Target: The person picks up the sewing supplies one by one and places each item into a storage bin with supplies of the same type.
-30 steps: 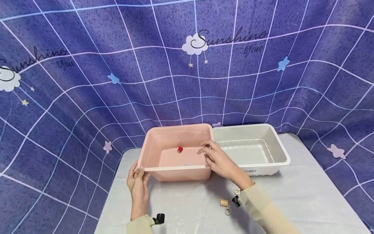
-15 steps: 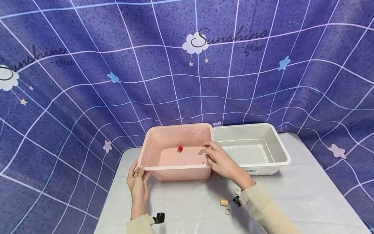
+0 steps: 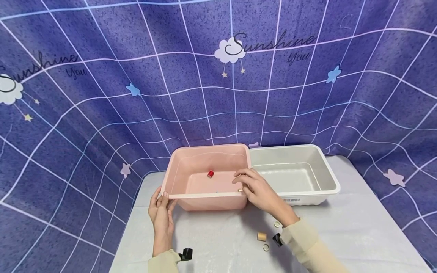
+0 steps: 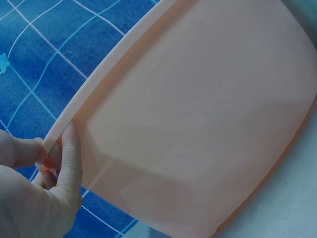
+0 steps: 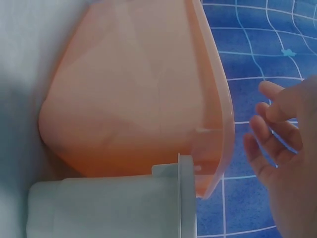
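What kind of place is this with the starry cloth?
Probably a small tabletop work corner indoors: a pale table holds a pink tub and a white tub, and a blue-purple cloth printed with stars hangs behind.

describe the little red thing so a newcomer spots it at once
Find the pink bin, left of the white bin. Inside it, toward the back, lies the small red cylinder. Its strong red sets it apart from the tan piece nearer the front.

table (image 3: 211, 242): pink bin (image 3: 211, 203), white bin (image 3: 308, 198), cylinder (image 3: 261, 236), rings (image 3: 266, 250)
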{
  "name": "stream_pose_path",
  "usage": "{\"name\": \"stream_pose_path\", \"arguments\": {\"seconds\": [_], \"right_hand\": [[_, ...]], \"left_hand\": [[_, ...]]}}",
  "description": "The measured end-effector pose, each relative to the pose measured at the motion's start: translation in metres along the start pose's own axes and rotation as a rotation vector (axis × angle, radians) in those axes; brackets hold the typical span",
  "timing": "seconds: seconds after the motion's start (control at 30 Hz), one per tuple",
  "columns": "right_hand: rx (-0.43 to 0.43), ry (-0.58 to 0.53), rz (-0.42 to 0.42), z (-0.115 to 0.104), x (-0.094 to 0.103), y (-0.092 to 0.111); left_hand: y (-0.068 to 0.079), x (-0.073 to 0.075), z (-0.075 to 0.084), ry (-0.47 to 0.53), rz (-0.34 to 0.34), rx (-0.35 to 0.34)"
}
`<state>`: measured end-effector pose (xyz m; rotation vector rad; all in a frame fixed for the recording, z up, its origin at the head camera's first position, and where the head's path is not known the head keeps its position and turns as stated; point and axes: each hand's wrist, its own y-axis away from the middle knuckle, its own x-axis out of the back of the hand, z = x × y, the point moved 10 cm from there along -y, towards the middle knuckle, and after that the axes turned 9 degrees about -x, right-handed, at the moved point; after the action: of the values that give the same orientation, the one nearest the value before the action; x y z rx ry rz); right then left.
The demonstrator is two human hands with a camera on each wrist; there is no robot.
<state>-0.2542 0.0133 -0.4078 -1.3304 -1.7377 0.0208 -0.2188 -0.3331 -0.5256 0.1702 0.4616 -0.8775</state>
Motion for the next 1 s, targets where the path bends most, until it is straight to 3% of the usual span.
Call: {"name": "stream_pose_path", "arguments": {"seconds": [0.2,0.43,1.0], "right_hand": [[0.046,-0.044,0.032,-0.005,0.003,0.005],[0.037,-0.072,0.024,-0.007,0.003,0.011],[0.056,-0.172,-0.063,-0.009,-0.013,0.033]], "left_hand": [[0.001,0.000,0.001,0.015,-0.004,-0.001],[0.002,-0.001,0.001,0.032,-0.001,0.013],[0.001,0.000,0.000,0.040,0.004,0.011]]}}
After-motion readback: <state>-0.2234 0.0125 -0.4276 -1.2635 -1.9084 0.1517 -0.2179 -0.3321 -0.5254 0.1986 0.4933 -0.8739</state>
